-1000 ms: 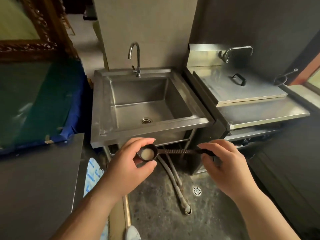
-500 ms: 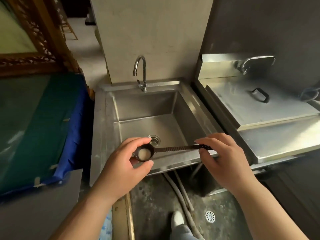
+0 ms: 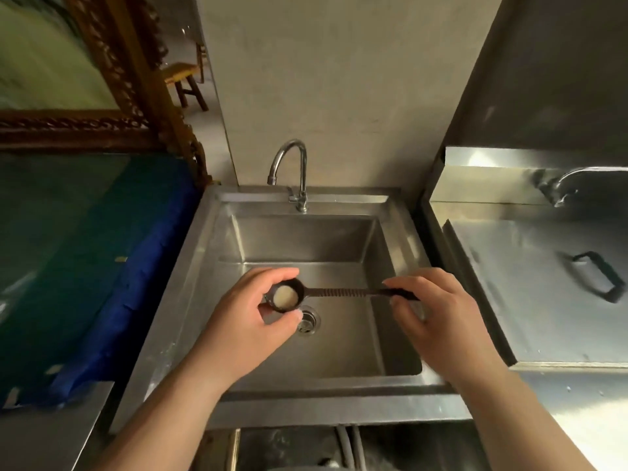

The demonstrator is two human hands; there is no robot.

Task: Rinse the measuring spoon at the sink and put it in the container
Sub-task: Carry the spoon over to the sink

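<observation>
A dark measuring spoon (image 3: 339,293) with a pale residue in its bowl is held level over the steel sink (image 3: 210,266), above the drain (image 3: 308,321). My left hand (image 3: 251,321) pinches the spoon's round bowl between thumb and fingers. My right hand (image 3: 438,311) grips the far end of its ribbed handle. The curved faucet (image 3: 295,171) stands at the back of the sink, with no water running. No container for the spoon is in view.
A steel unit with a lid and black handle (image 3: 598,280) stands to the right of the sink. A blue and green covered surface (image 3: 85,260) lies to the left, with a carved wooden frame (image 3: 136,79) behind it. Hoses run below the sink's front edge.
I have stepped up to the sink. Both hands, still holding the spoon, now hover over the basin instead of in front of it.
</observation>
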